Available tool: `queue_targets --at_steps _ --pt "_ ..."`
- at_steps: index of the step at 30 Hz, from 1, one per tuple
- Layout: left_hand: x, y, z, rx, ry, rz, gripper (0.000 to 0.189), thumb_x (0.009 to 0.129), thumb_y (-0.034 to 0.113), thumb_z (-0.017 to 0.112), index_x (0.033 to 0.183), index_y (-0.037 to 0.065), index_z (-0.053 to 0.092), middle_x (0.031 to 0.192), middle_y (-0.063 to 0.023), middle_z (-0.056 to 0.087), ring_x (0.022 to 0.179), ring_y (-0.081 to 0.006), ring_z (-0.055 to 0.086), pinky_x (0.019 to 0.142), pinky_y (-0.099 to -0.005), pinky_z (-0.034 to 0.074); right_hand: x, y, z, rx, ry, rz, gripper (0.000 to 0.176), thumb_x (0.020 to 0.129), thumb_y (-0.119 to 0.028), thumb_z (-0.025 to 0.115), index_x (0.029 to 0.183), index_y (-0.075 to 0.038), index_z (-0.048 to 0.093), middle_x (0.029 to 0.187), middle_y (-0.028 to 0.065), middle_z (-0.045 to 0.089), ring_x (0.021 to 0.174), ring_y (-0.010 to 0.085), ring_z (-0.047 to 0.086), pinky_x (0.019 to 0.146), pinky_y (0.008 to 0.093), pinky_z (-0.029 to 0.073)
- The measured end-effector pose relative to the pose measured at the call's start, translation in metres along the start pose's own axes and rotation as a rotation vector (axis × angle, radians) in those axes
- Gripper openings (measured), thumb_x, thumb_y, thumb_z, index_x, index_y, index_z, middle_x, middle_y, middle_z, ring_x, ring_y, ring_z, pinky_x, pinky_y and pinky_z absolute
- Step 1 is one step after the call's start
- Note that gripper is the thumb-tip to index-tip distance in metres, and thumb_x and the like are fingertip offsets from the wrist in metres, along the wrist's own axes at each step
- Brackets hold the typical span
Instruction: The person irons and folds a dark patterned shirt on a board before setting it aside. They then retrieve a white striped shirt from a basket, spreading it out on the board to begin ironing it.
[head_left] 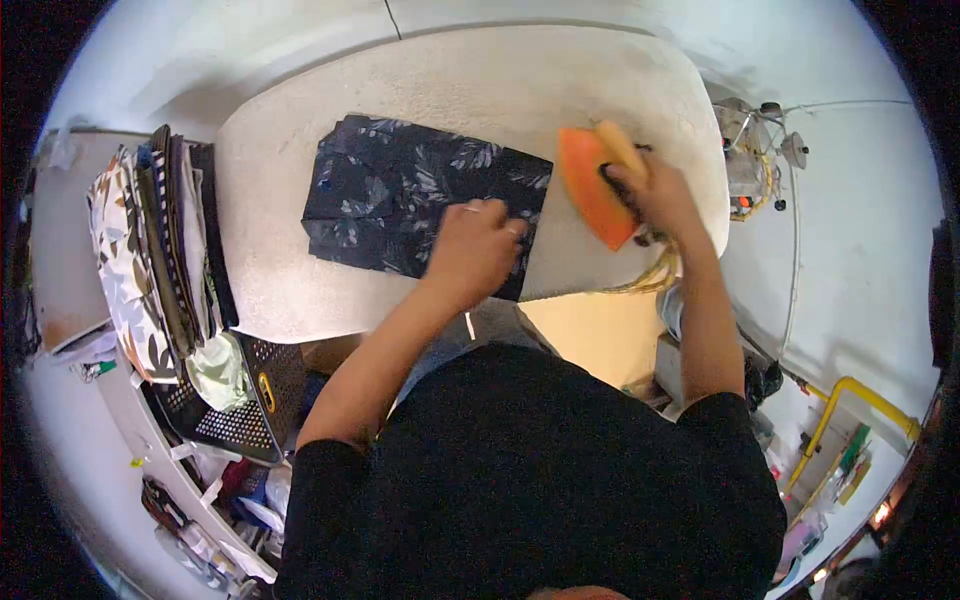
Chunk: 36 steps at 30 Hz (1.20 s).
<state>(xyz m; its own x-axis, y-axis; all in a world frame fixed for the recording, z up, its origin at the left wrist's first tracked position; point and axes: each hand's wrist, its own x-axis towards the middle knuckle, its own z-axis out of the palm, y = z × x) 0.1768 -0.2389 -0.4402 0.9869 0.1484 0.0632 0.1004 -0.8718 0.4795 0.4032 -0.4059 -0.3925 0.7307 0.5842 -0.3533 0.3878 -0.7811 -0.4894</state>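
Note:
A dark navy garment (400, 195) with a pale leaf print lies folded flat on the ironing board (460, 80). My left hand (478, 248) rests on its lower right part, fingers bent and closed against the cloth; a ring shows on it. To the right, my right hand (655, 195) is wrapped around the handle of an orange clothes iron (590, 185). The iron is apart from the garment, over the right side of the board, and slightly blurred. A cord (655, 275) hangs below it near my wrist. My right fingertips are partly hidden behind the handle.
A tall stack of folded clothes (150, 250) stands at the left, beside a black perforated basket (270, 390) with a pale green cloth (220, 375) at its rim. Metal equipment with knobs (750, 155) is beyond the board's right edge. A yellow pipe (870, 395) runs along the right wall.

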Motion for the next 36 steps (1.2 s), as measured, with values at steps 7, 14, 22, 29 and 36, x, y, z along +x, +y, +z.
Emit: queue_targets --at_steps 7,14,22,29,36 --pt "0.019 0.024 0.049 0.235 -0.107 0.037 0.026 0.085 0.021 0.059 0.109 0.017 0.066 0.094 -0.0093 0.062 0.095 -0.0273 0.06 0.083 -0.0429 0.041 0.014 0.05 -0.036 -0.046 0.296 -0.023 0.06 0.089 -0.049 0.064 0.125 -0.001 0.06 0.11 0.0252 0.066 0.101 0.0366 0.064 0.086 0.0432 0.049" --pt "0.024 0.039 0.007 0.337 -0.06 -0.061 0.026 0.087 0.017 0.053 0.111 0.015 0.063 0.086 -0.0076 0.065 0.083 -0.0261 0.065 0.08 -0.0418 0.042 0.011 0.057 0.036 0.306 0.468 -0.52 0.042 0.095 -0.029 0.06 0.127 -0.002 0.057 0.114 0.0143 0.06 0.104 0.0284 0.056 0.095 0.0396 0.043" --pt "-0.084 0.077 -0.167 0.283 0.271 -0.108 0.032 0.084 0.011 0.056 0.115 0.012 0.057 0.087 -0.0057 0.06 0.087 -0.0252 0.063 0.084 -0.0381 0.043 0.006 -0.034 0.177 1.641 -1.201 0.081 0.077 0.095 -0.069 0.031 0.128 -0.004 0.055 0.126 0.0138 0.06 0.119 0.0305 0.055 0.098 0.0432 0.046" --pt "-0.233 0.08 -0.195 0.249 0.414 -0.262 0.03 0.078 0.013 0.067 0.108 0.01 0.065 0.088 -0.004 0.061 0.088 -0.024 0.061 0.085 -0.04 0.043 -0.035 -0.156 0.162 1.508 -1.249 -0.023 0.079 0.096 -0.067 0.029 0.138 -0.002 0.048 0.138 0.019 0.052 0.125 0.0375 0.051 0.109 0.0523 0.037" --pt "-0.33 0.022 -0.234 0.517 0.819 -0.483 0.036 0.072 0.006 0.065 0.107 0.016 0.067 0.098 -0.0024 0.062 0.074 -0.0218 0.061 0.061 -0.0345 0.048 -0.036 -0.363 0.149 1.657 -0.946 -0.307 0.054 0.098 -0.045 0.046 0.13 -0.004 0.056 0.13 0.0151 0.06 0.118 0.0333 0.057 0.105 0.0477 0.042"
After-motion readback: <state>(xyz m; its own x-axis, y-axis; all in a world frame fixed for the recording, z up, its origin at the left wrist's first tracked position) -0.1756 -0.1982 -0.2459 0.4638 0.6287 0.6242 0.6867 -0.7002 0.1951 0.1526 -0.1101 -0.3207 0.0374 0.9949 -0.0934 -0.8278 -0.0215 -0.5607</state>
